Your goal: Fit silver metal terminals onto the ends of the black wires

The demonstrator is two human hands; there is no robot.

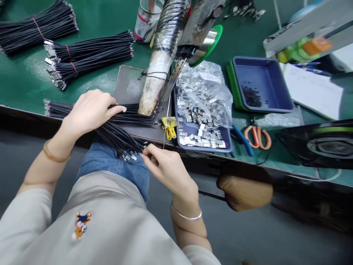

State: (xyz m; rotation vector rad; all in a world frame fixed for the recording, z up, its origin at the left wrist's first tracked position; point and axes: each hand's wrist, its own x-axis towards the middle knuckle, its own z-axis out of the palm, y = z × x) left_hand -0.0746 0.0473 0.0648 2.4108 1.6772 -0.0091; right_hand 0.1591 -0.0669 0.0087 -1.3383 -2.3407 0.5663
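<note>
My left hand (pixel 92 110) lies over a bundle of black wires (pixel 129 118) at the table's front edge, its fingers curled round some of them. Other black wires (pixel 116 138) slope from under that hand down past the edge, above my lap, with small metal terminals (pixel 129 155) at their lower ends. My right hand (pixel 162 162) is pinched beside these ends; what its fingertips hold is too small to name. A worn white tube (pixel 153 82) points down at the wires on a metal plate (pixel 128 84). Just right of them is a small yellow tool (pixel 169 129).
A tray (pixel 205 149) of metal terminals, partly bagged, stands right of the tube. Farther right are a blue tray (pixel 275 84), orange-handled pliers (pixel 257 137) and a black device (pixel 320 143). Tied wire bundles (pixel 93 53) lie at the back left, near a jar (pixel 142 27).
</note>
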